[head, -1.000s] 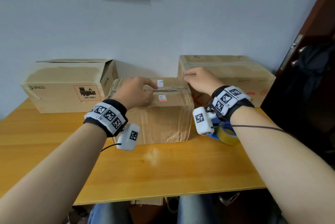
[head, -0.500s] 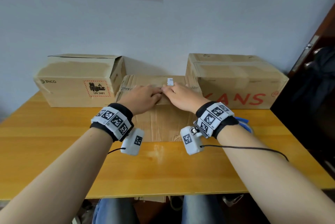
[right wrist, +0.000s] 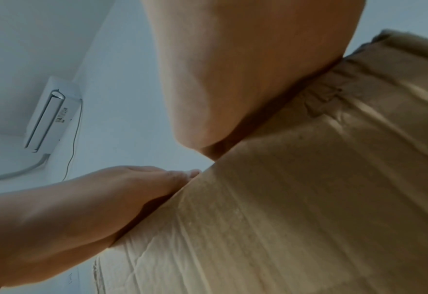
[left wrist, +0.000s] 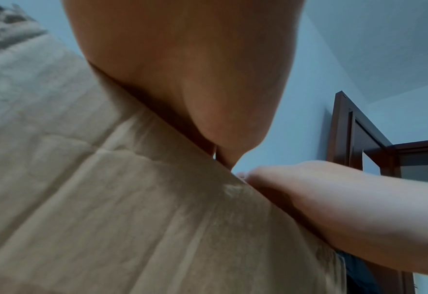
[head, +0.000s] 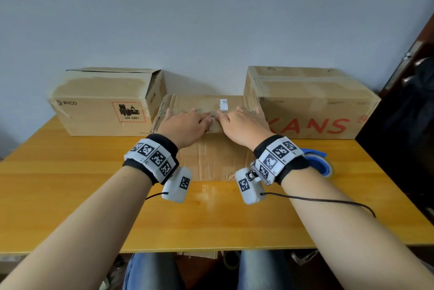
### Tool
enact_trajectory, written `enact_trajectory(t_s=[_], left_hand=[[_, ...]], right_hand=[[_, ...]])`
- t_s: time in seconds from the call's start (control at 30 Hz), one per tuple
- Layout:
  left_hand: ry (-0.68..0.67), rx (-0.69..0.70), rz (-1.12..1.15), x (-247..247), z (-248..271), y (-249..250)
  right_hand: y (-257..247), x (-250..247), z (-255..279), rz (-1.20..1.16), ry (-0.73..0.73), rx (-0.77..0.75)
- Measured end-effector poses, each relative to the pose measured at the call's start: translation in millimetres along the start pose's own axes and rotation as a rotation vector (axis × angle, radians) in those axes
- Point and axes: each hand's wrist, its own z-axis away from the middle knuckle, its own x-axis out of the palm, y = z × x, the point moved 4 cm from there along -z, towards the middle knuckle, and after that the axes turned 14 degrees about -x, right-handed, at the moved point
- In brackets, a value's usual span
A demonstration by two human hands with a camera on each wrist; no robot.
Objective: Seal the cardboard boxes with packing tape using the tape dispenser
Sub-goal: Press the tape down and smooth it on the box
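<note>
Head view showed my left hand (head: 187, 123) and right hand (head: 242, 125) spread flat, pressing the creased brown cardboard box (head: 211, 160) flaps closed mid-tabletop (head: 70, 184); next, I judged, fetching the blue tape dispenser (head: 319, 163) beside it.

Three boxes, two hands, one dispenser

On the table (head: 70, 195): three cardboard boxes, left box (head: 101, 104), middle box (head: 211, 160), right box (head: 310, 102). One blue tape dispenser (head: 319, 163). Two hands: left hand (head: 185, 125), right hand (head: 244, 125).
</note>
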Motion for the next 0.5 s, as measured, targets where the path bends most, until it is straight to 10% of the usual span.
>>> enact_trajectory(t_s=[0.5], left_hand=[[0.069, -0.201, 0.052, -15.5, 11.3, -26.8]], right_hand=[[32.4, 0.2, 19.6, 0.068, 0.064, 0.189]])
